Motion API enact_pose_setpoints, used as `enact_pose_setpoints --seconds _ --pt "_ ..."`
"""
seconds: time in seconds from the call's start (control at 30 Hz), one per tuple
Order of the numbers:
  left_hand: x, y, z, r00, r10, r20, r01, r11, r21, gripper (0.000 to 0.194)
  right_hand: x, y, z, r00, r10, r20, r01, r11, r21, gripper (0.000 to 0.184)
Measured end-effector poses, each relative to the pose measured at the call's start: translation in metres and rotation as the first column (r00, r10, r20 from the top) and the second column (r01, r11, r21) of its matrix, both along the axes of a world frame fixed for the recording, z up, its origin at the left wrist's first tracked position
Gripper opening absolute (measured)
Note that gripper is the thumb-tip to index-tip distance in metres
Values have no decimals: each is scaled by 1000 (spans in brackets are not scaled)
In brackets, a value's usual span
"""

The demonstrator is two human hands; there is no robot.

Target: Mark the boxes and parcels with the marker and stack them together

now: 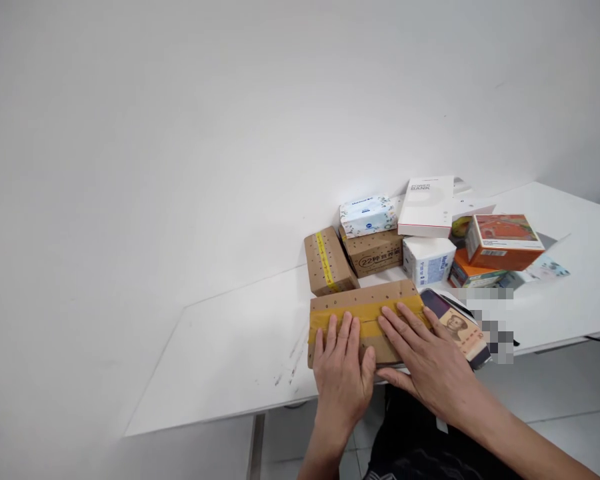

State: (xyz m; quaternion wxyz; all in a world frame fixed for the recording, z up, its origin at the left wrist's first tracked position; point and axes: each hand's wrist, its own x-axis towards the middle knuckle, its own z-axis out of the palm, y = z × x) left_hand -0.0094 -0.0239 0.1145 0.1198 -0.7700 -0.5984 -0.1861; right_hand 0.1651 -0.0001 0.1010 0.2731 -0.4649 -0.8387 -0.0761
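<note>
A brown cardboard box (363, 295) with a wide strip of yellow packing tape along its top lies near the table's front edge. My left hand (341, 373) rests flat on the left part of the box, its fingers stretched across the tape. On the right part, my right hand (425, 357) lies with its fingers spread over the tape and the thumb low at the box's near edge. Both hands are open and grip nothing. Just right of the box is a phone-like flat item with a portrait picture (455, 325), partly covered by my right hand.
Behind the box stand two brown cartons (330, 260) (375, 252), with a floral tissue pack (367, 215) on one. A white power bank box (427, 205) sits on a white pack (429, 260). Orange boxes (505, 240) are further right. The white table (220, 360) meets a wall.
</note>
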Motion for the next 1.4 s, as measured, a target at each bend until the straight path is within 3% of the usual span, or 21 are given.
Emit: enact_pose_setpoints --seconds 0.4,0.57,0.77,0.9,0.97,1.07,1.2,1.4 --pt "3 -6 12 998 13 -66 -16 999 -43 48 6 1 -2 995 37 92 -50 988 146 65" --pt "4 -9 28 992 65 -111 -66 998 -4 48 11 5 15 994 94 53 -101 984 147 62" --pt "-17 2 47 931 366 15 -364 919 152 62 20 18 43 995 89 -54 -81 989 124 67" --pt "-19 13 48 933 353 71 -360 914 186 71 15 31 56 990 142 -19 -137 979 148 81" --pt "-14 19 43 948 314 48 -317 939 136 70 9 38 52 982 187 0 -184 969 167 86" --pt "-6 28 31 967 253 -12 -254 967 -17 66 0 49 31 974 225 13 -224 959 176 89" --pt "-7 33 28 979 203 -30 -205 955 -215 65 -6 60 4 960 276 37 -279 945 172 80" --pt "-9 32 36 981 191 -29 -191 940 -282 64 -3 62 9 922 381 72 -387 918 89 72"
